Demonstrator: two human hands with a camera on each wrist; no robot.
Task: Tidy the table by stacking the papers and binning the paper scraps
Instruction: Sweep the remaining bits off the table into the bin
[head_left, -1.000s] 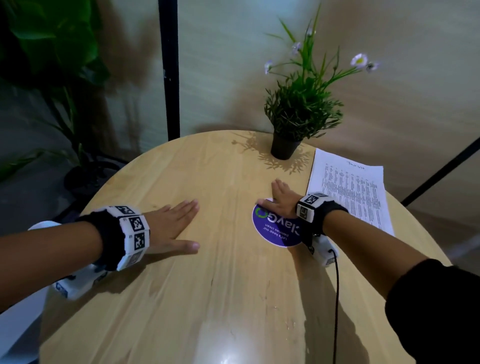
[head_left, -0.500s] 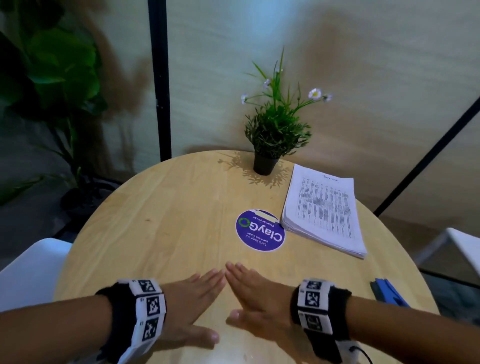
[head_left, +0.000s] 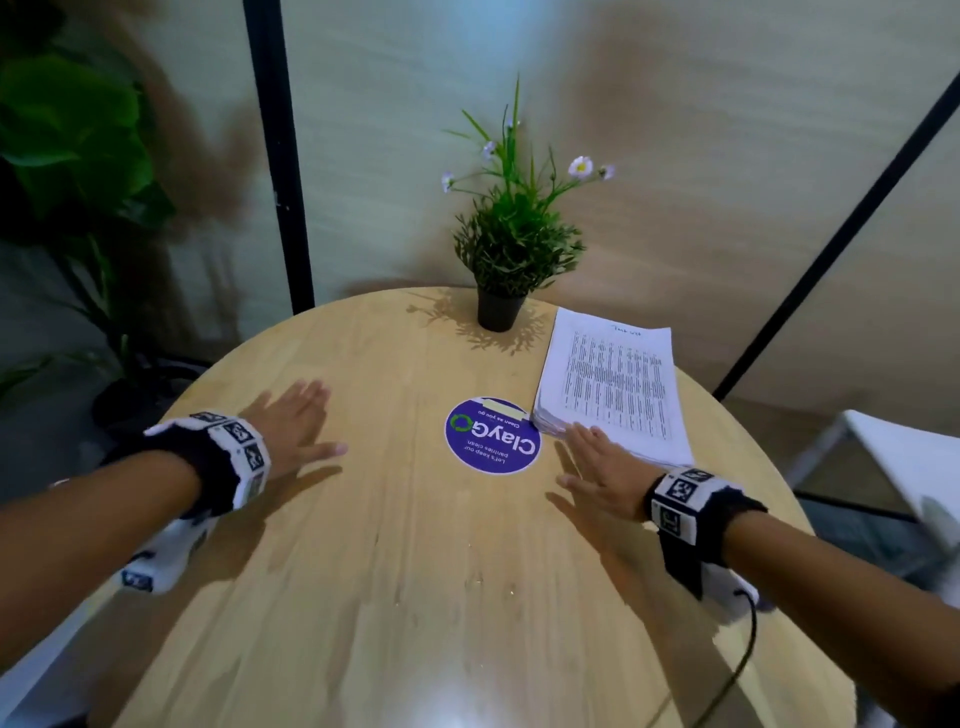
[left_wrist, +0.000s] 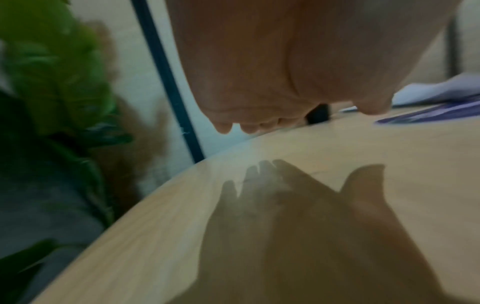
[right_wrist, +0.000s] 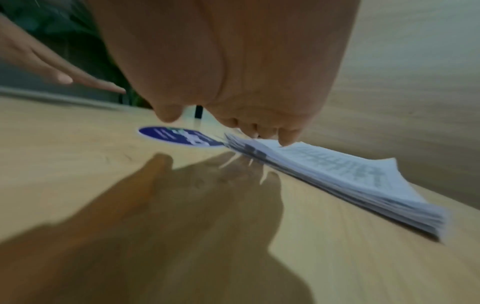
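A stack of printed papers (head_left: 615, 384) lies at the back right of the round wooden table (head_left: 395, 597); the right wrist view shows the stack of papers (right_wrist: 337, 176) from its near edge. My right hand (head_left: 597, 467) hovers flat, palm down, just above the table, fingertips at the stack's near corner. My left hand (head_left: 296, 421) is spread flat, palm down, over the table's left side, holding nothing. Both wrist views show straight fingers above their shadows. No paper scraps are visible on the table.
A round purple sticker (head_left: 492, 435) sits mid-table between my hands. A small potted plant (head_left: 511, 249) stands at the back edge. A big leafy plant (head_left: 72, 171) and black poles (head_left: 278, 156) are behind; a white chair (head_left: 904, 467) is at right.
Half a second ago both hands were together near the front edge. They have spread apart and moved forward, the left one to the left side, the right one to the paper stack.
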